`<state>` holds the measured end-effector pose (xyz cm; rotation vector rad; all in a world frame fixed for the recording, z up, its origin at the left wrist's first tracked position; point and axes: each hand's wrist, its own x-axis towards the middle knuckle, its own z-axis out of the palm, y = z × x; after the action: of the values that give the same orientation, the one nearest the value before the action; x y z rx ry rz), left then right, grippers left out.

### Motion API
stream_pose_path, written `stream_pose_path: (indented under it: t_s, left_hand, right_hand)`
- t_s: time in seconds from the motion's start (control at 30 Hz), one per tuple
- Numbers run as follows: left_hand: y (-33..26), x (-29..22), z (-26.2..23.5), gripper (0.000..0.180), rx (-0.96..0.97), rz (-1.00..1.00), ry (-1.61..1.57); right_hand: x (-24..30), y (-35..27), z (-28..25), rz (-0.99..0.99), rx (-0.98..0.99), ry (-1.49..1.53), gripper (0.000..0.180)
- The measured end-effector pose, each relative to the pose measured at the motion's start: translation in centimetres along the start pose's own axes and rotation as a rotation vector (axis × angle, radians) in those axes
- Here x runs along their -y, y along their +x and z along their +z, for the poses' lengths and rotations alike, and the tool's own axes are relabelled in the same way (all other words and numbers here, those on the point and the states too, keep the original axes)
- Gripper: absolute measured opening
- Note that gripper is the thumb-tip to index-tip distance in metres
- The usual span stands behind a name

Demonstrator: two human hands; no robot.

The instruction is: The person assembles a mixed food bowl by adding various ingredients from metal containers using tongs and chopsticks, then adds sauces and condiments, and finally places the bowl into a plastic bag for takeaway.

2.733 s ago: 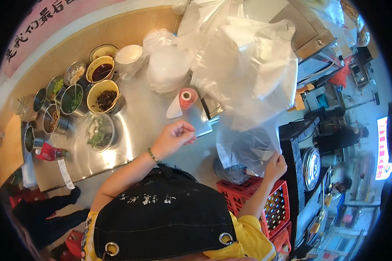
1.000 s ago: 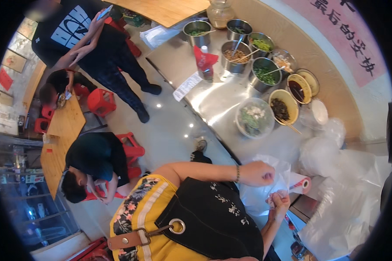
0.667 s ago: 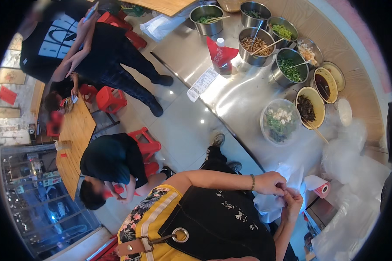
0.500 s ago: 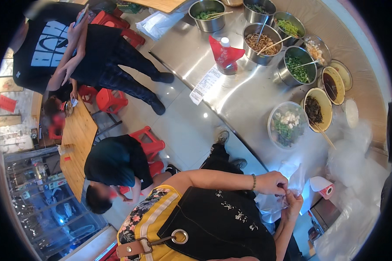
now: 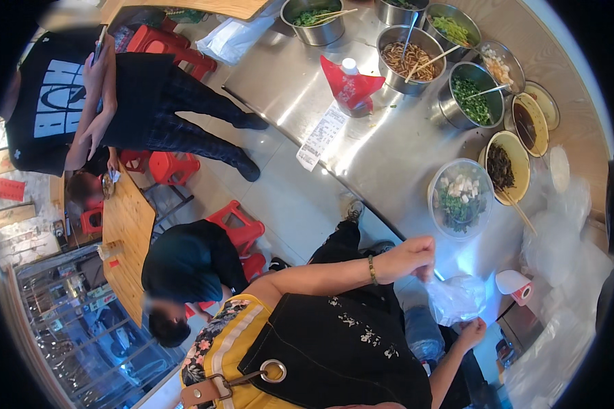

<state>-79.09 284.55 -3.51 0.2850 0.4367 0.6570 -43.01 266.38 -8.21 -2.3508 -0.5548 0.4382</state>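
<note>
My left hand [image 5: 406, 260], with a beaded bracelet at its wrist, is closed on one edge of a thin clear plastic bag [image 5: 457, 300]. The opposite edge is pinched in my right hand [image 5: 472, 334]. Between the two hands the bag is spread and slightly puffed, hanging in front of the counter's edge. Closest to it on the counter stands a round clear plastic bowl [image 5: 460, 204] with chopped greens and white cubes inside.
Steel pots of greens and noodles [image 5: 409, 58] line the back of the metal counter [image 5: 389, 157]. A red pouch [image 5: 351, 82], a paper receipt [image 5: 322, 136], a paper roll [image 5: 515, 286] and loose plastic bags [image 5: 552, 273] lie about. People and red stools [image 5: 235, 228] are at left.
My hands, close together before on the bunched bag, have drawn apart; the left went up and left, the right down. The bag is now spread wider between them.
</note>
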Motion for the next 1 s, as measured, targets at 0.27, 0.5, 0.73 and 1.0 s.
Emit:
stream_pose_path:
  t_s: [0.27,0.5,0.73,1.0]
  left_hand:
    - [-1.9,3.5,-6.0,0.006,-0.465,-0.096,-0.209]
    - [-2.6,3.7,-4.0,0.038,-0.13,0.139,1.393]
    - [1.4,4.0,3.9,0.049,0.045,0.431,1.455]
    - [0.9,3.1,3.2,0.017,-0.018,-0.077,0.661]
  right_hand:
    - [9.3,0.5,-3.1,0.361,0.492,1.207,0.021]
    - [13.8,-1.8,-1.7,-0.121,0.17,0.313,0.024]
    - [22.2,-10.9,2.6,-0.091,0.841,0.248,0.014]
    - [17.2,-7.6,1.2,-0.481,0.478,-0.644,0.033]
